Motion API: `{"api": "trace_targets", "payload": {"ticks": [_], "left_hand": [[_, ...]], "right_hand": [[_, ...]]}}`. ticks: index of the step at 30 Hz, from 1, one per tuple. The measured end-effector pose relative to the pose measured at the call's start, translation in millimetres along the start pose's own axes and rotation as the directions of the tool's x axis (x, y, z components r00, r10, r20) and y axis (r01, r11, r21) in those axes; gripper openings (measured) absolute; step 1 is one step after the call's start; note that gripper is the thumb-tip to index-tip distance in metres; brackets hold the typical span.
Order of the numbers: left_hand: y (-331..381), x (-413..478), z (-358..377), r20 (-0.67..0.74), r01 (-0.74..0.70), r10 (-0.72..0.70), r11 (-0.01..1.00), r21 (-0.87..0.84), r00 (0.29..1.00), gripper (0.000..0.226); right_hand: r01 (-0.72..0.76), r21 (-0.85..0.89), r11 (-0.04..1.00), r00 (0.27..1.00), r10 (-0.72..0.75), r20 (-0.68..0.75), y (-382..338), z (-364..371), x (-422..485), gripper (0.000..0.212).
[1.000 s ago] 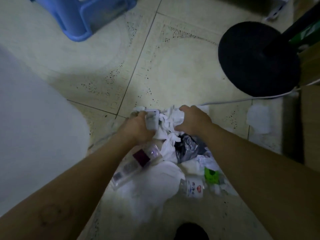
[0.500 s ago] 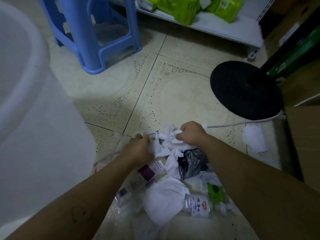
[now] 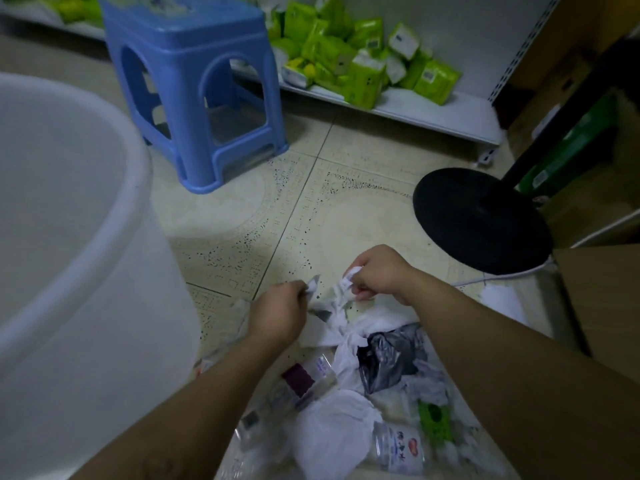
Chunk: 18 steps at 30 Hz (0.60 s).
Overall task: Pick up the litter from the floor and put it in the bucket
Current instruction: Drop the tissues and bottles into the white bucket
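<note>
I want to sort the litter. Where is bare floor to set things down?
Bare tiles lie between the blue stool, the black round base and the hands. It is crowded near the person: the litter pile fills the floor beside the white bucket.

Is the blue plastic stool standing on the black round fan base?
No, the blue plastic stool stands on the tiled floor, well apart from the black round base.

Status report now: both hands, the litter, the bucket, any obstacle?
Left hand and right hand each shut on white paper scraps. Litter pile on floor. White bucket at left, path clear.
</note>
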State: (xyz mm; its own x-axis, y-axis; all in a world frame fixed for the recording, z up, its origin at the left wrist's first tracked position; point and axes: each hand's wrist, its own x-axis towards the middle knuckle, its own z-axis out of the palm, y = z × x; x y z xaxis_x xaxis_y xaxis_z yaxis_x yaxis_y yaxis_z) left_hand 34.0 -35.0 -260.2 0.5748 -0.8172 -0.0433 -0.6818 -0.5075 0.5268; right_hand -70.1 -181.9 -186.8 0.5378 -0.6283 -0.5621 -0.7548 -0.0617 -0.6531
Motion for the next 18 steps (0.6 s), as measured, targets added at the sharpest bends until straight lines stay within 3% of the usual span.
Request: {"api": "trace_targets", "payload": {"ticks": [3,5,10,14,18], "left_hand": [[24,14,-38,-0.151,-0.093,0.083,0.994,-0.055,0.985,0.045],[41,22,-70,-0.25,-0.145,0.119,0.985,-0.091,0.961,0.038],[78,39,-156,-0.254,-0.212,0.183,0.973,-0.092,0.95,0.031],[81,48,-238,-0.31,-0.22,0.238,0.971,0.092,0.921,0.03],[47,28,-306,-0.348,-0.071,0.17,0.958,0.278,0.922,0.026]], "right_hand": [[0.066,0.08,0.995,0.998,-0.066,-0.009,-30,-20,-4,0.019],[0.142,0.103,0.984,0.99,-0.141,-0.023,-56,-40,-10,0.01],[0.33,0.1,0.939,0.934,-0.31,-0.178,-120,-77,-37,0.024],[0.528,0.185,0.829,0.835,-0.467,-0.29,-168,-81,-64,0.026],[0.618,0.306,0.724,0.782,-0.529,-0.329,-201,-61,-86,0.023]]}}
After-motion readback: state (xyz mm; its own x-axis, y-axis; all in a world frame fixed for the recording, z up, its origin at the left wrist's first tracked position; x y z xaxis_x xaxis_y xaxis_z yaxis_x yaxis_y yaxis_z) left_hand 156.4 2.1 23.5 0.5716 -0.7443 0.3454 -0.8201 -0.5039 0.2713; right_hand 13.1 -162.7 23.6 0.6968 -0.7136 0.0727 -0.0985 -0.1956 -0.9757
